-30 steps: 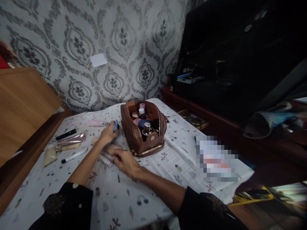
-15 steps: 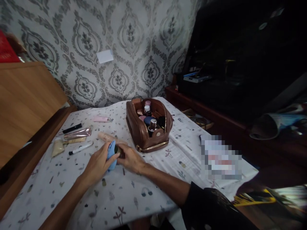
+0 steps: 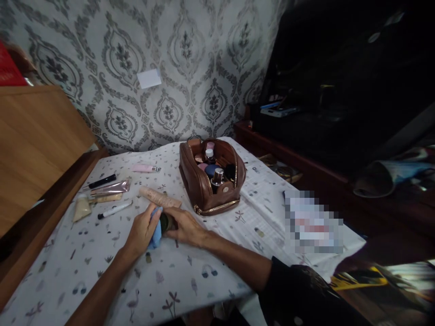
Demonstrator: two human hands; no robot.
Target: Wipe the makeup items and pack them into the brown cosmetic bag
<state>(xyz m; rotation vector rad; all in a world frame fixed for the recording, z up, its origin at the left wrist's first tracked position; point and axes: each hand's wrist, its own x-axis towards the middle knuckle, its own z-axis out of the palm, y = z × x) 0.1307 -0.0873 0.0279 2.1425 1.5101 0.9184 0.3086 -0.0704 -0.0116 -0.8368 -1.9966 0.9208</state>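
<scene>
Drawn away from brown bag (image 3: 193, 183) since a second ago: blue cloth (image 3: 155, 237), pinched in left hand (image 3: 142, 229) against dark container (image 3: 166, 222) clasped in right hand (image 3: 186, 227), hands together, near-left of bag; container's axis apparently hand-to-hand, right hand nearer bag.

There are 2 hands (image 3: 140, 232) (image 3: 187, 227), 1 blue cloth (image 3: 155, 235), 1 brown bag (image 3: 217, 200).

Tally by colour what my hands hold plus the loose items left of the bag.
Blue: 1 cloth, in the left hand
Dark green: 1 container, in the right hand
Pink: 2, pale tube and shiny tube
Peach: 1 long item
Black: 1 slim item
Beige: 2, squat item and narrow item
White: 1 black-tipped pen-like item
Total visible: 9
</scene>
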